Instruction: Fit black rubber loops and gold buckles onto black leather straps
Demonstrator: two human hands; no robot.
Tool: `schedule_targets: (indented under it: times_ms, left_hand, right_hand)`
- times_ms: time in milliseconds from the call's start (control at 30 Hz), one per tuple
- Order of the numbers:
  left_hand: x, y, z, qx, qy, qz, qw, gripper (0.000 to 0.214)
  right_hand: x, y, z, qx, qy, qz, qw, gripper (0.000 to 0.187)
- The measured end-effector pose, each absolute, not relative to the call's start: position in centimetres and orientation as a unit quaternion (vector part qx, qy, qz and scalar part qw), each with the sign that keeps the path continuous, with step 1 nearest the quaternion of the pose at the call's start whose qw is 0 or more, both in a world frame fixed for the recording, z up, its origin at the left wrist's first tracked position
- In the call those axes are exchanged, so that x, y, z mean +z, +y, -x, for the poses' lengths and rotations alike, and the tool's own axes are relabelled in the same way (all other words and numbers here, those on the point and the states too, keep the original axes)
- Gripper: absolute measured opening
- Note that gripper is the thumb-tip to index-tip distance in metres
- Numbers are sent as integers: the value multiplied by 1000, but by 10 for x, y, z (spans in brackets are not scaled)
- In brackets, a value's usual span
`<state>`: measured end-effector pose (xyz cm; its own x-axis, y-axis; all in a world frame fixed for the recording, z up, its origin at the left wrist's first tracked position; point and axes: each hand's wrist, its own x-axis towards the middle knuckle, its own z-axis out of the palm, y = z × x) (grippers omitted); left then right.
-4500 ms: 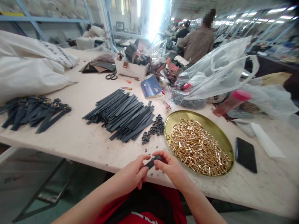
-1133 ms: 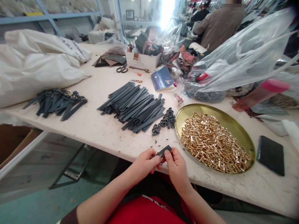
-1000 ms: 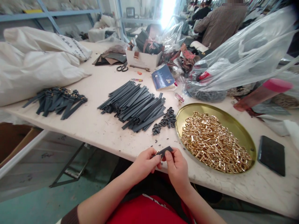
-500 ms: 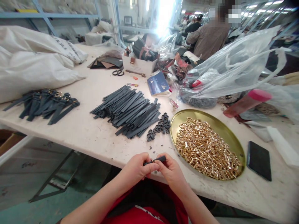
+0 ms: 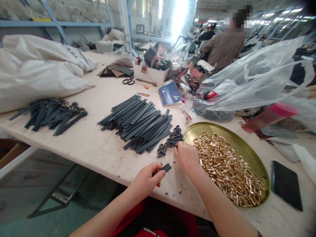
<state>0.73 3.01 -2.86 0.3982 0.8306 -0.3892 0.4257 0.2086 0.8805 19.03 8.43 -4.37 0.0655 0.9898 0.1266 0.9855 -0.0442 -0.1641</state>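
My left hand [image 5: 148, 177] is closed around a dark leather strap [image 5: 166, 168], whose flat end sticks out past the thumb. A short way to the right, my right hand [image 5: 187, 155] is at the edge of a small pile of black strap loops [image 5: 170, 141], fingers drawn together and pointing down. Its fingertips are partly hidden, so whatever they pinch cannot be made out. Just beyond the loops lies a heap of dark straps [image 5: 140, 123]. Beside my right forearm stands a round gold tray [image 5: 209, 127] filled with gold metal buckles [image 5: 229, 168].
Straps with buckles [image 5: 53, 113] lie at the left near a white sack [image 5: 44, 72]. Farther back are scissors [image 5: 128, 81], a blue booklet [image 5: 170, 93] and a white box [image 5: 150, 74]. A phone [image 5: 286, 185], a pink-lidded bottle [image 5: 269, 117] and plastic bags [image 5: 251, 75] occupy the right.
My right hand has left the strap that both hands held and moved forward and right to the loops. My left hand keeps the strap. The view has shifted slightly.
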Motion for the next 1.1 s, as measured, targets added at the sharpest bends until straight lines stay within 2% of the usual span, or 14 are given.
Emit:
schedule_targets:
  times_ms: [100,267,367,567,800,1100]
  left_hand:
    - [-32,32,-5,200,539,-584,573,25]
    - [-35,33,-14,242,535,-528,613,26]
    - [-32,25,-18,223,515,-548,620,25]
    - [-21,8,-15,214,529,-629,528,24]
    - [-14,1,-13,188,496,-673,516,23]
    - [-14,-4,-14,201,521,-673,484,23]
  right_hand:
    - [-36,69,-191,116,-690,692,178,17]
    - [-20,33,-186,493,-593,560,301,30]
    - [-20,20,-179,575,-527,526,339,30]
    - [-27,2,-175,608,-464,516,385,34]
    - [-25,-17,-175,525,-509,558,392,37]
    - [-26,-22,-167,529,-478,549,436,35]
